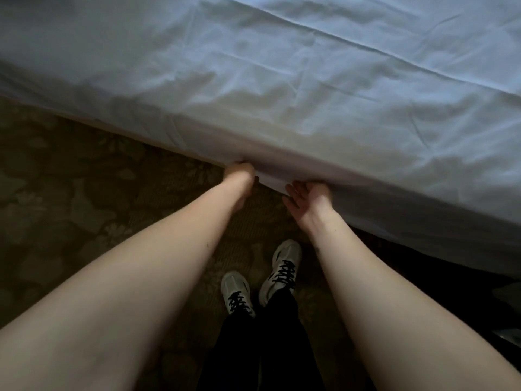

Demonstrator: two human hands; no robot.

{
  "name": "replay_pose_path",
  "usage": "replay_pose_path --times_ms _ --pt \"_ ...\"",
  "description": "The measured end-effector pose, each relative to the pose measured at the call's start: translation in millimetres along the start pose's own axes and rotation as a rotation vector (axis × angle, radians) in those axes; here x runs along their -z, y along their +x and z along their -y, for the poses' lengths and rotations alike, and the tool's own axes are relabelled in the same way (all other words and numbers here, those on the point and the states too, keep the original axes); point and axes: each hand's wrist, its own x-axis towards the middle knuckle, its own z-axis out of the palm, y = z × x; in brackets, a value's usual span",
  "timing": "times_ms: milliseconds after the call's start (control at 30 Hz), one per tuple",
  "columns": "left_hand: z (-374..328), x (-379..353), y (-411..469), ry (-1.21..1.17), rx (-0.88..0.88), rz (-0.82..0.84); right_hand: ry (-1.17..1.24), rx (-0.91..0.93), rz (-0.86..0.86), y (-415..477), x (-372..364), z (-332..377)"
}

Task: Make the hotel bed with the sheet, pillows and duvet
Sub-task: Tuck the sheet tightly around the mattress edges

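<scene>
A pale, creased sheet (282, 88) covers the bed and hangs over its near side. My left hand (239, 172) grips the sheet's lower hanging edge, its fingers curled into the fabric. My right hand (306, 193) is just to the right, palm up, with its fingers hidden under the same hanging edge. Both arms reach straight forward and down to the bed's side. No pillows or duvet are in view.
A dark patterned carpet (84, 193) lies along the bed's near side. My two white shoes (262, 280) with black laces stand on it, close to the bed. Something dark (451, 292) sits low at the right, under the sheet's edge.
</scene>
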Motion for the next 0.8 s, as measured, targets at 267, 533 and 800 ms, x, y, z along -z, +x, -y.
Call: replay_pose_path --times_ms 267,533,800 --pt "0.2 -11.1 16.7 -0.446 0.116 0.012 0.263 -0.051 -0.013 32.8 4.3 -3.5" --pt "15.7 -13.8 49.2 -0.781 0.190 0.131 0.542 -0.062 -0.065 62.6 20.1 -7.4" --pt "6.5 -24.1 57.2 -0.949 0.143 0.107 0.767 -0.058 -0.033 73.8 21.7 -4.2"
